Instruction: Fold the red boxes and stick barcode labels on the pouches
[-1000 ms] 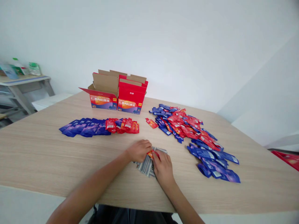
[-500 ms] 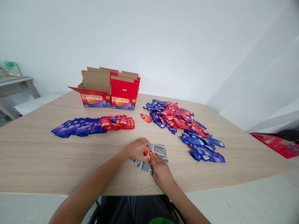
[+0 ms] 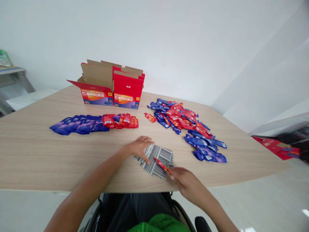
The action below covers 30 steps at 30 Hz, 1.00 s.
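My left hand (image 3: 140, 146) lies on the left edge of a fanned stack of silver barcode sachets (image 3: 156, 158) near the front of the wooden table (image 3: 48, 151); its fingers are spread over them. My right hand (image 3: 187, 182) is at the table's front edge, its fingertips pinched on the end of a red sachet (image 3: 161, 164) that lies across the stack.
Two open red boxes (image 3: 113, 88) stand at the back. A row of blue and red sachets (image 3: 94, 123) lies left of centre. A loose pile of red and blue sachets (image 3: 188, 125) spreads to the right. A red flattened carton (image 3: 277, 146) sits far right.
My right hand has drawn back toward the table edge with the red sachet. The barcode stack now shows more. The view has shifted down and to the right.
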{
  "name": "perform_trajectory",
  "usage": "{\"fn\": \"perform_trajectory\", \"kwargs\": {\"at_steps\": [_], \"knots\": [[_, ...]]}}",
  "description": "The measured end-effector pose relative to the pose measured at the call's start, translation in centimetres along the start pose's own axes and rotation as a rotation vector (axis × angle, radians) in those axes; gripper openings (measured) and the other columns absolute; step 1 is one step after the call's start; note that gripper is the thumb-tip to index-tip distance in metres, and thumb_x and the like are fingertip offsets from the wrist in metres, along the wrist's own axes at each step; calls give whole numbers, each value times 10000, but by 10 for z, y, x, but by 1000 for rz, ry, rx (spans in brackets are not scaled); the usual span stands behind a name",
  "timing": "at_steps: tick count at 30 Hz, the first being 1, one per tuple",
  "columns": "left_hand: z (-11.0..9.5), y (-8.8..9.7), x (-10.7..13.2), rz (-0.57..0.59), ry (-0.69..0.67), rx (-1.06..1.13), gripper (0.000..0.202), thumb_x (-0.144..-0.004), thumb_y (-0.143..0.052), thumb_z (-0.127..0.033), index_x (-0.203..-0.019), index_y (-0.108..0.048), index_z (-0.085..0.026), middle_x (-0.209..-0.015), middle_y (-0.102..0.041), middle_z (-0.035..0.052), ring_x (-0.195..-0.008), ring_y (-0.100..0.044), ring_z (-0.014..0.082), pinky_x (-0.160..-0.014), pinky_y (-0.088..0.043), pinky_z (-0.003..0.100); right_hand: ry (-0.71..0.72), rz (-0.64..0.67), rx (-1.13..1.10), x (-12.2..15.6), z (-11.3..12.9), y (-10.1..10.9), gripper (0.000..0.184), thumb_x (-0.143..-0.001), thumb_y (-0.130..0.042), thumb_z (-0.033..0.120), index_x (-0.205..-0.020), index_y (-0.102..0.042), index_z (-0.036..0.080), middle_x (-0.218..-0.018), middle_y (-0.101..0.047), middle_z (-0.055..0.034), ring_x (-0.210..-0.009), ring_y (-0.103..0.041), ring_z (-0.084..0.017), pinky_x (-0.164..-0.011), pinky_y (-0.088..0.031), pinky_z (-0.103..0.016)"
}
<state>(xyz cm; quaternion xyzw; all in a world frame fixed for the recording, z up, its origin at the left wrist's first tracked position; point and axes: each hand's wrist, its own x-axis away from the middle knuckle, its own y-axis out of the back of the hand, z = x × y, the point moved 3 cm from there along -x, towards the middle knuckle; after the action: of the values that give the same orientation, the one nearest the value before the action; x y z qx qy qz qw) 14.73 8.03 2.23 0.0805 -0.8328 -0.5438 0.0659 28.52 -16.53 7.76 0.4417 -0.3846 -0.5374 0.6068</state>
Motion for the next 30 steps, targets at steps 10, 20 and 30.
{"fn": "perform_trajectory", "kwargs": {"at_steps": [10,20,30], "knots": [[2,-3,1,-2,37,46,1416,-506,-768,-806,-1593,-172,-121,-1644,-211,231,-1528,-127,426,-1232,-148,542,-113,-190,164,-72,14,-22,406,-979,-545,432,-1269,-673,179,-1314,-670,-141,-1218,-608,-274,-1060,-444,-414],[4,-6,-2,38,5,-20,1235,-565,-748,-790,-1541,-325,-162,-1643,-235,210,-1528,-112,437,-1219,-133,568,-99,-170,67,-106,-24,-61,551,-1017,-391,331,-1503,-444,77,-1582,-369,-196,-1499,-303,-282,-1213,-267,-516],[2,-9,1,-4,7,-66,1152,-664,-675,-785,-1531,-325,-113,-1625,-267,232,-1535,-98,416,-1226,-139,523,-223,-166,63,-113,-4,-61,588,-1042,-343,353,-1494,-420,-16,-1574,-348,-257,-1501,-286,-324,-1213,-274,-510]]}}
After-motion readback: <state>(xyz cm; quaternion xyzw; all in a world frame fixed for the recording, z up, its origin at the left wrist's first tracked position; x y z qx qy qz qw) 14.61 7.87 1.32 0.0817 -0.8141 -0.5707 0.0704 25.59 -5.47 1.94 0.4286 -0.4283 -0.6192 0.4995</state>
